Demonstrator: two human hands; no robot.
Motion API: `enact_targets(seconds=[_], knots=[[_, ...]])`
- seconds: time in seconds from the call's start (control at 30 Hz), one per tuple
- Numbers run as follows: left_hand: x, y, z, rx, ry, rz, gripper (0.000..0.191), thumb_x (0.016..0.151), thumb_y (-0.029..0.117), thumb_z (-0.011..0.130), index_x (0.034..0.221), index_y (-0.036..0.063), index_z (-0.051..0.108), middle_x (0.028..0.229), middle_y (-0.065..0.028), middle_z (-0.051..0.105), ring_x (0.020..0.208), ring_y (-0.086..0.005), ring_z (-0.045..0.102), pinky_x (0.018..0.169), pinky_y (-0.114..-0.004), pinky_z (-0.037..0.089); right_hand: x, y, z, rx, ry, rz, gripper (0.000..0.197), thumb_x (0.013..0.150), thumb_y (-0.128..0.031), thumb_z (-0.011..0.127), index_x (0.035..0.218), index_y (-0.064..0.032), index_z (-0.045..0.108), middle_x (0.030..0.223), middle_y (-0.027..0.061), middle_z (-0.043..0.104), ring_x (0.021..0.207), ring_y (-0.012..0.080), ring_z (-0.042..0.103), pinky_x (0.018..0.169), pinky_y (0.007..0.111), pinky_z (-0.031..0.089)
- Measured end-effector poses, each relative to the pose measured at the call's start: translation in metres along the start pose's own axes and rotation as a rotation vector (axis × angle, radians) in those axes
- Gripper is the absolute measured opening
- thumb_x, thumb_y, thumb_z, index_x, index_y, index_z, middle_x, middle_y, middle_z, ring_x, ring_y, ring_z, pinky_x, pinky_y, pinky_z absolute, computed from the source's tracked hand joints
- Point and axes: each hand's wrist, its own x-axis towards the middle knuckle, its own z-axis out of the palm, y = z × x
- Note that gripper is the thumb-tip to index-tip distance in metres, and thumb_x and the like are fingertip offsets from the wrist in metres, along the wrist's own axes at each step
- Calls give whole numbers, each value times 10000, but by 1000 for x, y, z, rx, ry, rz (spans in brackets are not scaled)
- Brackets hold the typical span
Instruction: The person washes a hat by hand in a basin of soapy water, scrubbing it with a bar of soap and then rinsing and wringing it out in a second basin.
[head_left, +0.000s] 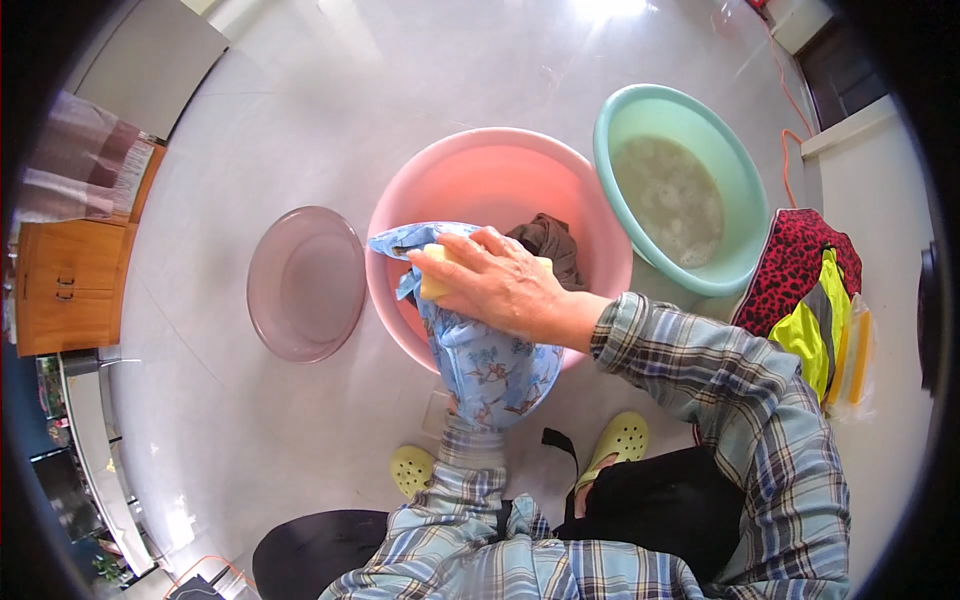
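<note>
My right hand (502, 281) grips a yellow bar of soap (435, 271) and presses it against a blue cloth item (487, 367) with a floral print. That cloth lies over my left hand (452, 405); only a bit of the wrist shows, and the fingers are hidden beneath the fabric. Both hands are over the near part of a large pink basin (480, 139). Inside the basin, behind my right hand, lies a dark brown cloth (546, 244).
Right of the pink basin, a tilted green basin (611, 124) holds cloudy, sudsy water (667, 199). A translucent pinkish basin (307, 281) stands at left. At far right are a red-and-black spotted cloth (799, 262) and a neon-yellow garment (806, 337). An orange cable (786, 165) runs along the wall.
</note>
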Motion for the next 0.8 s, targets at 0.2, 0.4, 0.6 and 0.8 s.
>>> enact_targets(seconds=[0.2, 0.4, 0.6, 0.8], knots=[[-8, -11, 0, 0, -14, -73, 500, 947, 403, 289, 1359, 120, 280, 1357, -82, 332, 1252, -217, 324, 1028, -357, 296, 11, 36, -2, -114, 129, 236, 413, 865, -331, 481, 1252, -194, 435, 1214, 115, 455, 1067, 339, 434, 897, 485, 356], [-2, -16, 3, 3, -32, -91, 497, 948, 401, 291, 1357, 119, 284, 1354, -81, 337, 1249, -217, 328, 1027, -358, 299, -6, 12, -18, -152, 43, 148, 461, 844, -279, 514, 1289, -243, 396, 1272, 104, 409, 1087, 344, 421, 907, 476, 353], [-1, -19, 6, 13, -41, -103, 494, 948, 398, 294, 1355, 117, 287, 1350, -81, 342, 1247, -217, 333, 1025, -358, 302, 8, 69, -30, 331, 13, 463, 448, 936, -391, 354, 1331, -181, 378, 1257, 144, 477, 1160, 347, 430, 968, 392, 343], [-2, -20, -1, 22, -24, -111, 491, 948, 396, 296, 1352, 116, 290, 1347, -80, 347, 1244, -217, 337, 1024, -359, 305, -19, 60, -22, 210, 218, 181, 392, 905, -305, 457, 1260, -138, 464, 1018, 132, 566, 997, 269, 536, 862, 367, 426]])
